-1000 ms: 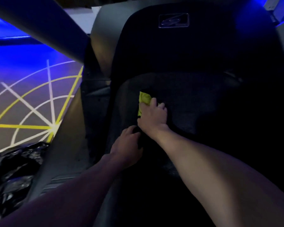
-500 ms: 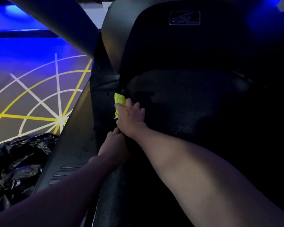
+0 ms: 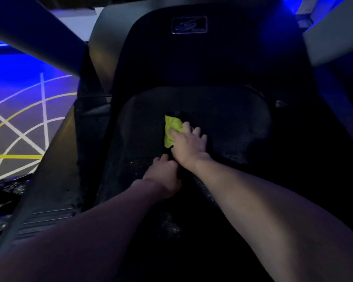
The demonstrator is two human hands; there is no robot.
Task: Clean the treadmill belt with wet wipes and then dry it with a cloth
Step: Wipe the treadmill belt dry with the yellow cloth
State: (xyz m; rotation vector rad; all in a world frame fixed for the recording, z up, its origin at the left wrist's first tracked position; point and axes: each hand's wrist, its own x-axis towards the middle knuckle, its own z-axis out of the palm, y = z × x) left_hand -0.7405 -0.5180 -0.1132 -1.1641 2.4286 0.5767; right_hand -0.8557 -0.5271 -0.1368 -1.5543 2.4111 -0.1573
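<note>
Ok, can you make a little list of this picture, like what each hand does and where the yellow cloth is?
surface: dark treadmill belt
cloth: yellow-green, crumpled, lying on the belt
right hand: presses on the cloth, fingers spread
left hand: rests on the belt beside the right wrist; grip too dark to tell
floor at left: white and yellow lines

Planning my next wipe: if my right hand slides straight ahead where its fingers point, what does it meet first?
The right hand presses the cloth; past it only bare belt shows, then likely the black front cover, though depth is unclear.
</note>
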